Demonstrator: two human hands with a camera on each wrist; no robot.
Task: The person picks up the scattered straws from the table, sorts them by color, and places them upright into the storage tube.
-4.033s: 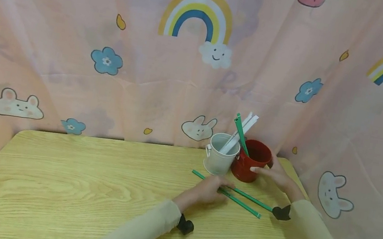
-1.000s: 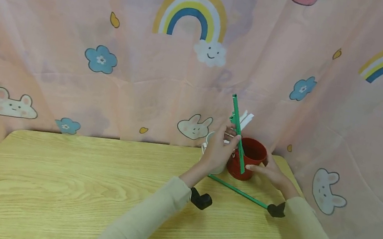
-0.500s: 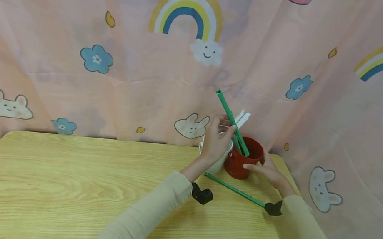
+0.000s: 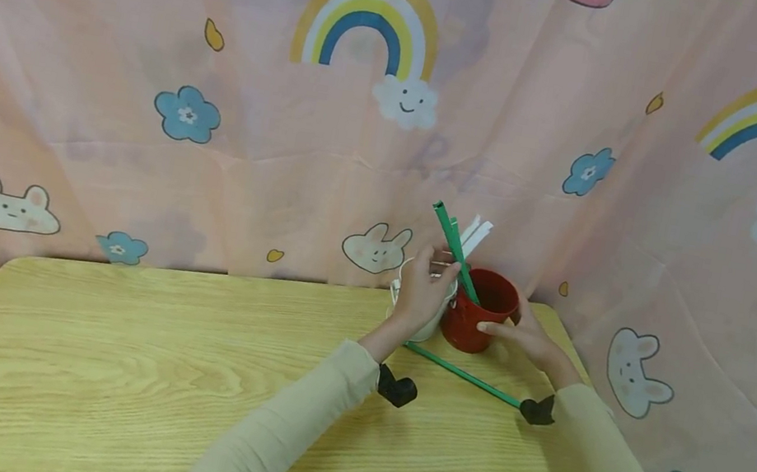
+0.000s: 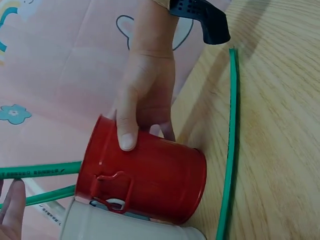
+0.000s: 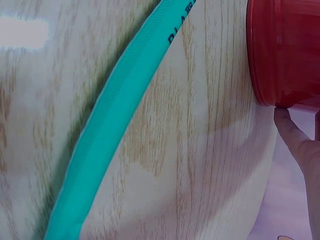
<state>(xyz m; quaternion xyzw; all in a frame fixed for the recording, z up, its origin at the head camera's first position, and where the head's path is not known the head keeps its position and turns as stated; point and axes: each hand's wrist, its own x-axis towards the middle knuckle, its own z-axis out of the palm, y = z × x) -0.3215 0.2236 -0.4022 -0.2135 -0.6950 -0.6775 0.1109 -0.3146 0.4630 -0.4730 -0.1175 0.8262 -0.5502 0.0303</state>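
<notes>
My left hand (image 4: 421, 293) pinches a green wrapped straw (image 4: 450, 230) that slants down, its lower end inside the rim of the red bucket (image 4: 466, 331). A second green wrapped straw (image 5: 56, 194) also leans out of that bucket, partly hidden behind the held one in the head view. With the thumb on the near side and fingers behind, my right hand (image 4: 532, 341) grips the red bucket, which stands upright on the table. Touching its left side is a white bucket (image 4: 429, 326), partly covered by my left hand, with white wrapped straws (image 4: 477, 238) sticking up.
One more green wrapped straw (image 4: 464, 374) lies on the wooden table (image 4: 161, 367) in front of the buckets, its right end near the black wrist camera (image 4: 537, 410). A pink patterned curtain (image 4: 264, 200) hangs behind the table and along its right side.
My left hand picked up one of two green straws from the table, raised it over the buckets, tilted it and lowered its end into the red bucket. My right hand stays on the red bucket.
</notes>
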